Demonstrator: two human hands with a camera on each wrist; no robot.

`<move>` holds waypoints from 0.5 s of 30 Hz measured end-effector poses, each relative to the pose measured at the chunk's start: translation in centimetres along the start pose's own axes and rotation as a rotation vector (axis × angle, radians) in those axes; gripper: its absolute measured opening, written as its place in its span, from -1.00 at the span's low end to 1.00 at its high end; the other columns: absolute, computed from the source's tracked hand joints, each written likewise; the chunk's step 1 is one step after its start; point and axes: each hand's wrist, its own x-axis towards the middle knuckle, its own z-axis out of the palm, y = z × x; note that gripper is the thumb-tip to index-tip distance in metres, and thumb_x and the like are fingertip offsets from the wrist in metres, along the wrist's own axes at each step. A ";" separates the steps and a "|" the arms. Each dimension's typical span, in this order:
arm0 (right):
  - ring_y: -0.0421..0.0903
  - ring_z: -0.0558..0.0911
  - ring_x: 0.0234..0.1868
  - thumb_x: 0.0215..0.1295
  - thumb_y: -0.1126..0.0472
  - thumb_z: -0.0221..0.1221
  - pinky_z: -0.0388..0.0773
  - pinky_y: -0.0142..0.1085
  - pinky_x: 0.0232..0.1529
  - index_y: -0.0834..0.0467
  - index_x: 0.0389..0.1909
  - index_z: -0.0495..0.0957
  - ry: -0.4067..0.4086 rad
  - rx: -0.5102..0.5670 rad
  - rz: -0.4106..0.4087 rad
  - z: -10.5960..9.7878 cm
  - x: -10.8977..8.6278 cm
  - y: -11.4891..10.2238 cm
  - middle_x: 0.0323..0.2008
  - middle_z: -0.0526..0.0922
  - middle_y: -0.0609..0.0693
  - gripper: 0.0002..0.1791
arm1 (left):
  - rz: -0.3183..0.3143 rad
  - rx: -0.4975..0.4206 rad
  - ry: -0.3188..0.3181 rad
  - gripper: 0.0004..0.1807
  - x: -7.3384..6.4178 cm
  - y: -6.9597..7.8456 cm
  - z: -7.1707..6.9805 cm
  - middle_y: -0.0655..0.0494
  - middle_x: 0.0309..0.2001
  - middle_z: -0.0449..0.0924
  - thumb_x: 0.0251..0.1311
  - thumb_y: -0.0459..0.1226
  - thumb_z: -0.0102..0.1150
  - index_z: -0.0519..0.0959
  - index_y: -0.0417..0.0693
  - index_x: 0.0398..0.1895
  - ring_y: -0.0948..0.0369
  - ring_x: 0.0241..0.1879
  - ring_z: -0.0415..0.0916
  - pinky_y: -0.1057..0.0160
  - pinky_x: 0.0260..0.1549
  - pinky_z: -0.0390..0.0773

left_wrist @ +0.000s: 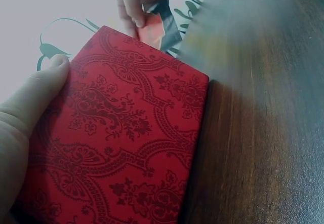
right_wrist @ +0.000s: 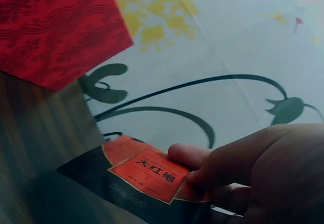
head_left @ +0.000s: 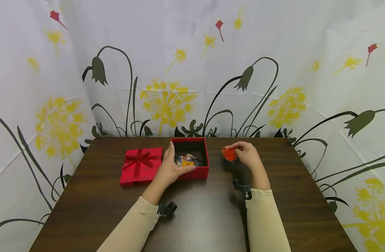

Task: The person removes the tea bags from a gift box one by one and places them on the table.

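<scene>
At the left of the worktop [head_left: 195, 217], locate the red lid [head_left: 149, 170], lying flat with its ribbon bow [head_left: 138, 158] facing up. Immediately right of it is your left hand [head_left: 171, 168]. Its thumb and fingers are straight and spread apart across the corner of the box [head_left: 197, 173]: the thumb is at the near wall, the fingers along the left side. The box stands upright with its top uncovered, near the far edge of the worktop; it is red outside, with an embossed pattern, and dark inside. Wrapped items [head_left: 187, 163], one showing a yellow label, lie within it towards the near side.

To the right of the box, and apart from it, is the packet [head_left: 229, 154], black with an orange-red printed label. Your right hand [head_left: 249, 156] has its thumb and fingers together, clamped on the packet's right end. You cannot tell whether the packet touches the worktop. Behind the full width of the worktop hangs a white flowered cloth [head_left: 186, 31].
</scene>
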 end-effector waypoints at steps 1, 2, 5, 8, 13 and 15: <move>0.06 0.65 -0.16 0.54 0.36 0.10 0.59 -0.28 -0.21 0.19 0.04 0.80 -0.009 -0.003 0.009 0.3 0.0 0.2 0.12 0.78 0.26 -0.69 | -0.001 -0.002 0.000 0.62 -0.1 -0.1 0.0 -0.01 0.82 -0.25 -0.03 0.28 0.67 -0.39 0.24 0.83 -0.17 0.77 -0.11 -0.40 0.57 0.26; 0.05 0.68 -0.14 0.54 0.35 0.12 0.61 -0.28 -0.19 0.20 0.03 0.80 -0.015 -0.001 0.015 0.7 0.1 0.3 0.12 0.78 0.27 -0.71 | -0.002 -0.002 -0.003 0.63 -0.2 -0.2 0.0 -0.02 0.82 -0.25 -0.03 0.29 0.67 -0.39 0.23 0.83 -0.17 0.77 -0.12 -0.40 0.57 0.26; 0.05 0.72 -0.11 0.51 0.33 0.22 0.65 -0.27 -0.15 0.23 0.02 0.79 -0.028 -0.002 0.025 1.4 0.1 0.8 0.05 0.80 0.26 -0.78 | -0.001 -0.001 -0.009 0.62 -0.2 -0.2 0.0 -0.02 0.82 -0.25 -0.03 0.31 0.65 -0.39 0.22 0.83 -0.18 0.77 -0.14 -0.41 0.57 0.26; 0.07 0.74 -0.07 0.47 0.30 0.33 0.69 -0.23 -0.09 0.23 0.02 0.79 -0.041 -0.030 0.032 2.1 0.5 1.2 0.03 0.81 0.26 -0.80 | -0.007 0.010 -0.013 0.61 -0.1 0.0 -0.1 -0.03 0.82 -0.26 -0.01 0.30 0.64 -0.40 0.21 0.83 -0.19 0.76 -0.12 -0.41 0.56 0.27; 0.16 0.72 0.07 0.42 0.24 0.41 0.71 -0.03 0.11 0.22 0.07 0.78 -0.054 -0.089 0.038 3.9 1.2 2.0 0.14 0.72 0.28 -0.74 | -0.018 0.014 -0.011 0.59 -0.2 0.4 -0.1 -0.05 0.82 -0.26 0.03 0.24 0.65 -0.43 0.25 0.82 -0.20 0.75 -0.08 -0.41 0.57 0.26; 0.20 0.69 0.10 0.39 0.24 0.43 0.69 0.04 0.16 0.23 0.09 0.77 -0.047 -0.119 0.024 4.4 1.3 2.2 0.15 0.66 0.30 -0.69 | -0.022 0.014 -0.017 0.59 -0.3 0.4 0.0 -0.04 0.82 -0.27 0.05 0.23 0.64 -0.45 0.28 0.81 -0.20 0.76 -0.10 -0.41 0.57 0.25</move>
